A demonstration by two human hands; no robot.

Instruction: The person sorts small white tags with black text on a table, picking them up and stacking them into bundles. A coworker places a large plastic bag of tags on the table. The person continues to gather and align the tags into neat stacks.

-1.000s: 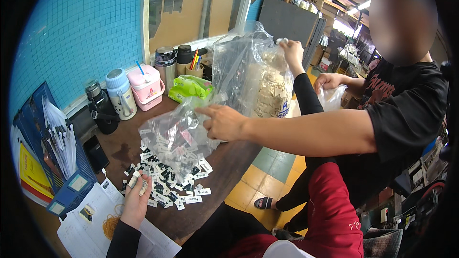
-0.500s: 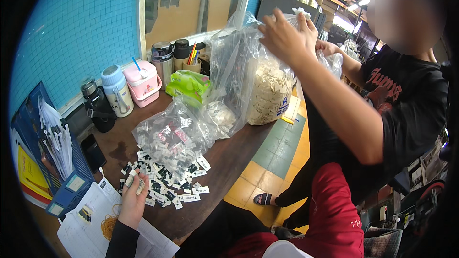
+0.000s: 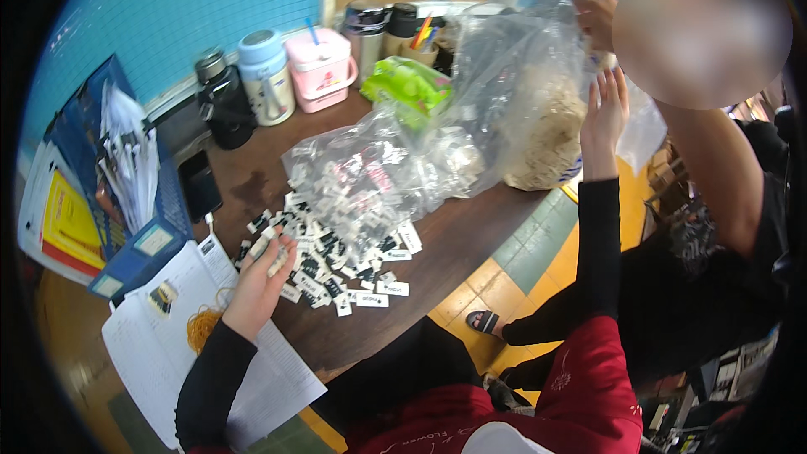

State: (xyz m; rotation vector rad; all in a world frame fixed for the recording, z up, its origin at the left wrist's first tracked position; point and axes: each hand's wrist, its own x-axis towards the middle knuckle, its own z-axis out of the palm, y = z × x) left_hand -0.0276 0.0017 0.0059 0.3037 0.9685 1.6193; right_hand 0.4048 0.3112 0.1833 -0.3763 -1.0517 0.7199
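Sorting step, mid-pile. Left hand [image 3: 262, 273] on small tags [image 3: 336, 261] strewn on surface [image 3: 471, 235], fingers curled on a few, seemingly. Right hand [image 3: 607, 113] raised, fingers spread, at big clear bag [image 3: 538, 92]. Next: steady bag, gather tags carefully.

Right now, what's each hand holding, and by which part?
The left hand lies on the pile of small tags, a few under its fingers; a firm hold cannot be told. The right hand is raised, open, against the big clear bag, holding nothing.
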